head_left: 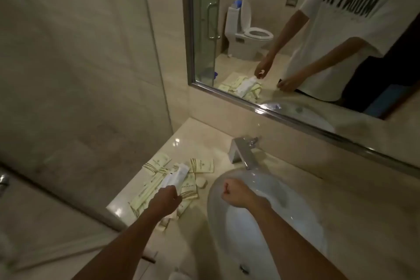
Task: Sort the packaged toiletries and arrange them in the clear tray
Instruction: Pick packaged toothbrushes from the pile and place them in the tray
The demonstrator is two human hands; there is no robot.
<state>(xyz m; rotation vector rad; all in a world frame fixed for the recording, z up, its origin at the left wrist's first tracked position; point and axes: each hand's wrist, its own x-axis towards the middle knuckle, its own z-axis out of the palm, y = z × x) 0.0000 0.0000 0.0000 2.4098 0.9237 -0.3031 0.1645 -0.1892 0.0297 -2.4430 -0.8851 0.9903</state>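
A pile of cream-coloured toiletry packets (163,179) with brown stripes lies on the marble counter (127,202) left of the sink. My left hand (168,198) grips the near end of a long white packet (176,177), which points away over the pile. A small round white item (201,182) sits at the pile's right edge. My right hand (231,191) is curled into a fist above the white basin (295,223) and holds nothing that I can see. No clear tray shows in this view.
A chrome faucet (242,152) stands behind the basin. A large mirror (306,29) on the back wall reflects me, the pile and a toilet. A glass shower panel (79,98) borders the counter on the left. The counter's front edge is near my left forearm.
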